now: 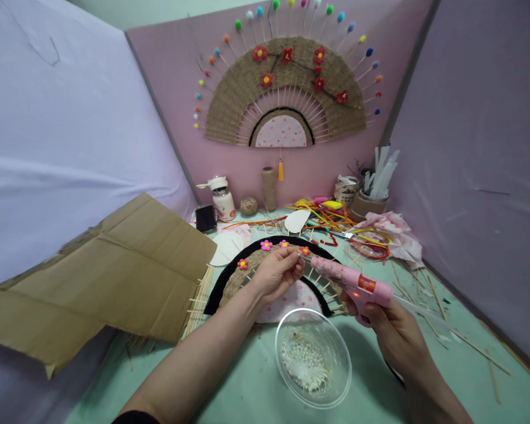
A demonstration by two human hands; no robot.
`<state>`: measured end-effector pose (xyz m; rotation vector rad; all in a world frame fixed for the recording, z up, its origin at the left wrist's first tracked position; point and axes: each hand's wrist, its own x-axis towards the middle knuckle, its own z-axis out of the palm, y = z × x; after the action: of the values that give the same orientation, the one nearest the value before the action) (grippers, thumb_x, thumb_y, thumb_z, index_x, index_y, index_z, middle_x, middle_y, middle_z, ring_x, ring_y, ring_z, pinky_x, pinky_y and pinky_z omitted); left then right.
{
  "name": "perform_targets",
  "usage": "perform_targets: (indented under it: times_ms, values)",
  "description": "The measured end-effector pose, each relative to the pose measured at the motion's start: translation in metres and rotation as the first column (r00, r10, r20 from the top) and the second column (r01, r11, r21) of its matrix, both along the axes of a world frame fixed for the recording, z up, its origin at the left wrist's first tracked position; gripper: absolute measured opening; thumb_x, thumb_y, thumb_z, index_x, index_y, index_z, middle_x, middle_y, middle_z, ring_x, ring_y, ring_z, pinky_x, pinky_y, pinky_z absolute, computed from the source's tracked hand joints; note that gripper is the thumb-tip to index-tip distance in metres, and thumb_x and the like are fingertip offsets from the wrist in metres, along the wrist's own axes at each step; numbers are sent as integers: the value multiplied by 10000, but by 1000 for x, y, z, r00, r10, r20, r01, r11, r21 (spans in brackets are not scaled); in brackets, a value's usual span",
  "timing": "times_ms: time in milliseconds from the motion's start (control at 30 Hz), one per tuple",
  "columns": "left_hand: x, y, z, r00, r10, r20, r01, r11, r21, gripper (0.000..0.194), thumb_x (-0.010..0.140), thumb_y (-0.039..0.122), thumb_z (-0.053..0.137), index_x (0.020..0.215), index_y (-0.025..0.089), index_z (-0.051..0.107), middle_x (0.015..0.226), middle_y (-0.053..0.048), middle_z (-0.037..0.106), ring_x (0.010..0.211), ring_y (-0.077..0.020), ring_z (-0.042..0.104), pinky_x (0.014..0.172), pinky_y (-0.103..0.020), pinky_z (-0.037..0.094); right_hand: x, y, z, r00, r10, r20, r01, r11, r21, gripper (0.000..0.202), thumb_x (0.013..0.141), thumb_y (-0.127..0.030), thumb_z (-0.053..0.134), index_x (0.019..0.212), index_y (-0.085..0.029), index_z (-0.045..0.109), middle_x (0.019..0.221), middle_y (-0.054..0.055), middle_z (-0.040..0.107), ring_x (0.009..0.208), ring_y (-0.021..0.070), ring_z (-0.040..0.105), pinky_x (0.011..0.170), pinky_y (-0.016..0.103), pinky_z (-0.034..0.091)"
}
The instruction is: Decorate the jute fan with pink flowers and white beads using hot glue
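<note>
While the right grip [397, 335] wraps a pink glue gun [339, 275], the left grip [277, 272] pinches narrowly, perhaps on something tiny.

You hold the pink glue gun [335, 274], its nozzle pointing left over the black-edged woven fan [291, 299], which lies on your green table [242, 377] showing 4 bright flowers [266, 245] and a spotted half-round center [307, 296].

A pink back panel [168, 70] rises behind the far edge of a table [229, 388] covered in pale green. Pale lavender fabric [62, 118] walls the left side, a duller lavender panel [490, 118] the right; whitish wall [128, 12] shows above, under soft light.
</note>
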<state>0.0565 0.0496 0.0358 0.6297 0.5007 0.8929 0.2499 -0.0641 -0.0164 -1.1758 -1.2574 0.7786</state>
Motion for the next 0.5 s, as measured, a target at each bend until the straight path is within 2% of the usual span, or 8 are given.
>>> perform_targets:
  times_ms: [500]
  values:
    - [1, -1, 3, 1000, 10, -12, -10, 1000, -12, 328, 575, 219, 888, 739, 88, 637, 617, -5, 602, 540, -39, 532, 553, -144, 440, -1, 0, 3, 1000, -28, -10, 28, 1000, -8, 405, 851, -551, 586, 872, -178, 743, 714, 73, 678, 620, 188, 609, 542, 278, 498]
